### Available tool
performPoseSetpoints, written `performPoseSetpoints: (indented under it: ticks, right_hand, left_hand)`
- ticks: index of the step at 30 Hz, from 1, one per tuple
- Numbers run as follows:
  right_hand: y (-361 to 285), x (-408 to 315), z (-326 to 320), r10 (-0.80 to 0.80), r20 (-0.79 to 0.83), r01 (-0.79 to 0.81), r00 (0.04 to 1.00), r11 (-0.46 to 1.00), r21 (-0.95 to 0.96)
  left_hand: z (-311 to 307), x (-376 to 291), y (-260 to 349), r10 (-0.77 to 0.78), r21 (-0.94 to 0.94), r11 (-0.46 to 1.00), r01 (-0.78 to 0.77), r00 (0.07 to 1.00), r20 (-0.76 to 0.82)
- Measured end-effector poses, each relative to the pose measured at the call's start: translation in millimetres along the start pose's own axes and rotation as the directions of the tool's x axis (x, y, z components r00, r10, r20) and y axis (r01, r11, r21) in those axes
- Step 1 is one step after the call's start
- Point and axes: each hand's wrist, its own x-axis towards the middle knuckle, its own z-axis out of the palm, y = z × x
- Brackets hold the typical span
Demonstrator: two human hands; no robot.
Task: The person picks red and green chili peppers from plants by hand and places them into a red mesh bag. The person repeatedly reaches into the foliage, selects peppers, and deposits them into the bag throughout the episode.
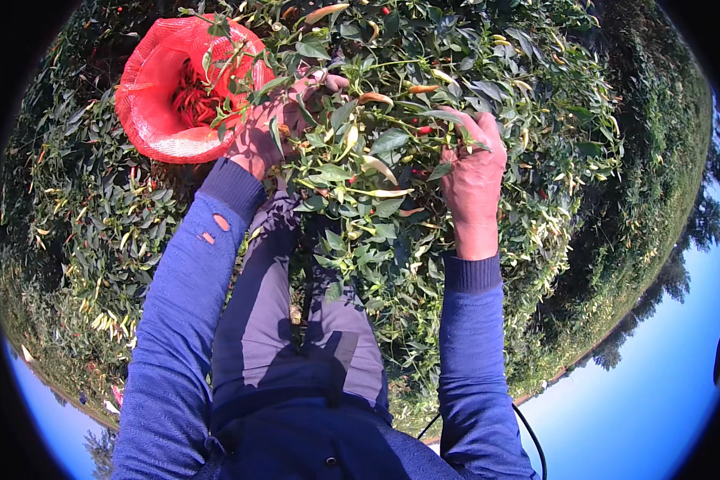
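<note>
My left hand (268,129) reaches in among the branches of a chili pepper plant (390,141). Leaves cover part of it, and what its fingers hold is hidden. Just left of that wrist is a red mesh bag (141,120), its mouth wide and red chili peppers (198,102) inside. Curled fingers of my right hand (475,171) close on a leafy stem at the plant's right side; leaves partly hide the fingertips. Between both hands hang pale yellow peppers (379,168), an orange pepper (375,98) and a small red pepper (425,129).
Dense chili plants (108,240) surround me, with many pale peppers (111,324) at the left. Foliage comes up against my trouser legs (255,336). A black cable (533,435) loops by my right sleeve. Trees (666,279) stand along the field's far edge.
</note>
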Motion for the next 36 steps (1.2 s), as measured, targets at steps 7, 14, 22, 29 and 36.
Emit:
performPoseSetpoints:
  ticks: [7, 14, 22, 29, 36]
  right_hand:
    - [-8, -2, -5, -0.053, 0.193, 0.108, 0.98, 0.953, -0.284]
    - [-2, -24, 0, -0.298, 0.323, 0.405, 0.898, 0.846, -0.346]
    - [8, -43, 15, -0.397, 0.478, 0.562, 0.784, 0.781, -0.274]
    - [17, -45, 37, -0.353, 0.71, 0.555, 0.609, 0.829, -0.063]
    - [12, -6, 31, -0.235, 0.367, 0.277, 0.9, 0.959, -0.064]
  left_hand:
    - [-3, -16, -17, 0.003, -0.238, 0.971, -0.002, 1.0, 0.006]
    - [6, -35, -45, 0.061, -0.486, 0.874, -0.012, 0.995, 0.085]
    - [9, -74, -85, -0.041, -0.217, 0.976, 0.027, 0.997, -0.06]
    - [-12, -79, -109, -0.098, -0.745, 0.661, 0.094, 0.994, 0.039]
    - [7, -77, -69, 0.223, -0.082, 0.971, -0.225, 0.974, -0.026]
